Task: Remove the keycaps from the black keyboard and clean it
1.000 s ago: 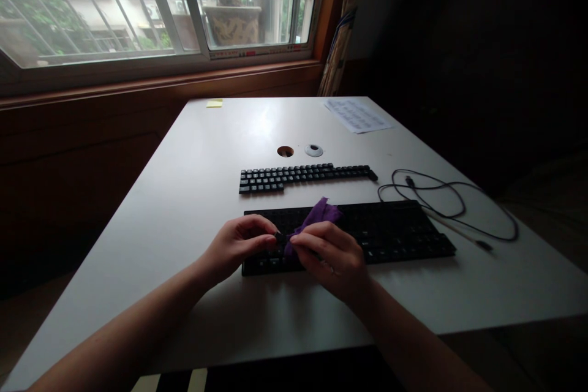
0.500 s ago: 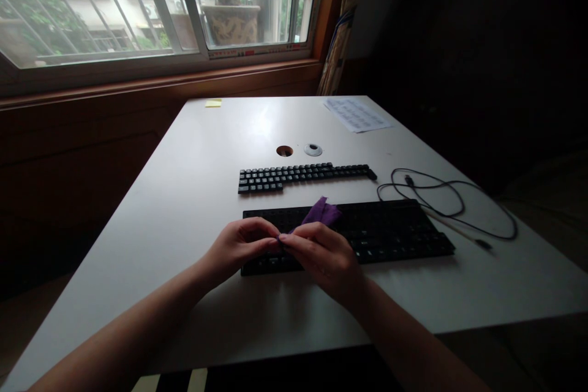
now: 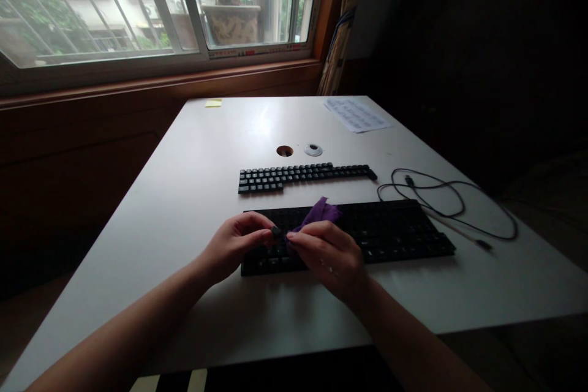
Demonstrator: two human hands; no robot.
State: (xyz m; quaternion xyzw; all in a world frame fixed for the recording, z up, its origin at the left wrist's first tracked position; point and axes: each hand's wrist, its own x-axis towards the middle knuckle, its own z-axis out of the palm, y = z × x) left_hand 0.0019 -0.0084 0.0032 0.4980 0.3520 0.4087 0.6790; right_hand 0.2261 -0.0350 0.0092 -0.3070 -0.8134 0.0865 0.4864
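Between the thumb and forefinger of my left hand [image 3: 239, 244] is a small black keycap [image 3: 275, 231]. My right hand [image 3: 331, 257] pinches a purple cloth [image 3: 321, 212], whose loose end sticks up behind the fingers. A small gap separates the two sets of fingertips. Both hands are over the left half of a black keyboard [image 3: 395, 226], and they hide part of it. Several loose black keycaps [image 3: 294, 175] stand in close rows on the table just behind the keyboard.
A black cable [image 3: 463, 211] lies in loops right of the keyboard on the white table [image 3: 151, 220]. Farther back are a round hole [image 3: 285, 151], a grommet [image 3: 313, 150], printed sheets [image 3: 358, 115] and a yellow sticky note [image 3: 213, 103]. A window [image 3: 138, 6] stands beyond.
My fingertips have drawn slightly apart. The keycap in my left hand now shows clear of the purple cloth, which stays in my right hand.
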